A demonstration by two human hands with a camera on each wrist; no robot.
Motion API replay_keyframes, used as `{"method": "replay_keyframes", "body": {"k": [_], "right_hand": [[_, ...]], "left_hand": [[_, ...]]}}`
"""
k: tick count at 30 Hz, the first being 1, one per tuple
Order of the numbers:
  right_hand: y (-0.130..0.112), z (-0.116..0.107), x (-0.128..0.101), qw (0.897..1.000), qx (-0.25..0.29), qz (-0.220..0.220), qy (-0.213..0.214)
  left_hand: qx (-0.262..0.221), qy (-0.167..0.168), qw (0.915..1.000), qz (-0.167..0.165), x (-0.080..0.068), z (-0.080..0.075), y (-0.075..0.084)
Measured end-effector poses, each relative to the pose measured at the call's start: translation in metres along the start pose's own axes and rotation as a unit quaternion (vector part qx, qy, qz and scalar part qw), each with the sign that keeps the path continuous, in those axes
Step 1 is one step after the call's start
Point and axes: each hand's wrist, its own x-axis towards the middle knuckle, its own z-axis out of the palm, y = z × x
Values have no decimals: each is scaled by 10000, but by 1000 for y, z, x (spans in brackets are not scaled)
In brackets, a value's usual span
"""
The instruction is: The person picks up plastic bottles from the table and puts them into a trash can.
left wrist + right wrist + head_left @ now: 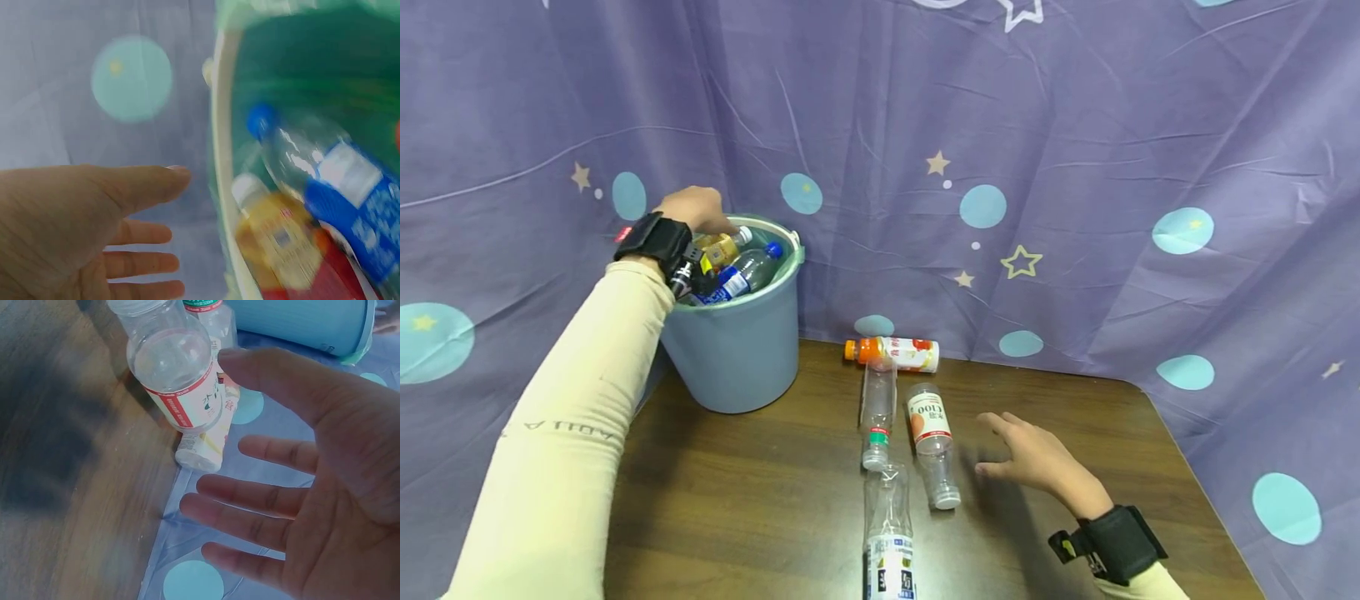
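C100 bottle [929,427] lies near the right hand [1037,457], far from the left hand [695,208].

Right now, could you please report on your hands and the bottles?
Left hand by bucket, empty. Right hand over table, empty. Four bottles lying there. Nothing seen between right hand and nearest bottle.

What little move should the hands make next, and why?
I'd say the right hand should move over and grip the C100 bottle. That hand is empty with its fingers apart, and this is the closest bottle to it on the table. Other bottles lie in the bucket, so this one may belong there too.
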Motion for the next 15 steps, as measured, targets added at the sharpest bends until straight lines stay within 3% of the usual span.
{"method": "replay_keyframes", "body": {"k": [7,15], "right_hand": [[-8,1,5,9990,-47,-162,415],[-30,14,11,9923,4,-989,752]], "left_hand": [[-381,744,9906,1080,-9,6,37],[-577,1433,9685,1952,-23,39,71]]}}
